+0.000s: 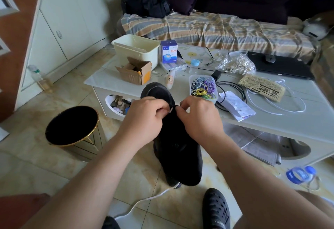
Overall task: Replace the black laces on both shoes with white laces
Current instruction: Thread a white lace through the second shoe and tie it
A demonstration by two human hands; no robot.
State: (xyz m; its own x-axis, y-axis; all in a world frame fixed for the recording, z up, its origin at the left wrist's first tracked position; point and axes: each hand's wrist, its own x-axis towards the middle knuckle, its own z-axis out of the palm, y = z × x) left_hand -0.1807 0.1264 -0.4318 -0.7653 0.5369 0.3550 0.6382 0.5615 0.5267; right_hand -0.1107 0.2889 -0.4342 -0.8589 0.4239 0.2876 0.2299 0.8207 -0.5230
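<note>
Mid-task, first shoe. Black shoe [173, 131] held up in front of the desk [271, 120], toe far, heel near. Left hand [144, 118] pinches a white lace tip [171, 109] at the eyelets; right hand [198, 114] has a pinching grip on the shoe's edge or lace beside it, can't tell which. White lace [144, 201] trails from the heel end onto the floor, so threading looks started, not finished. Another white lace [282, 109] lies on the desk, right. Second shoe not identifiable.
</note>
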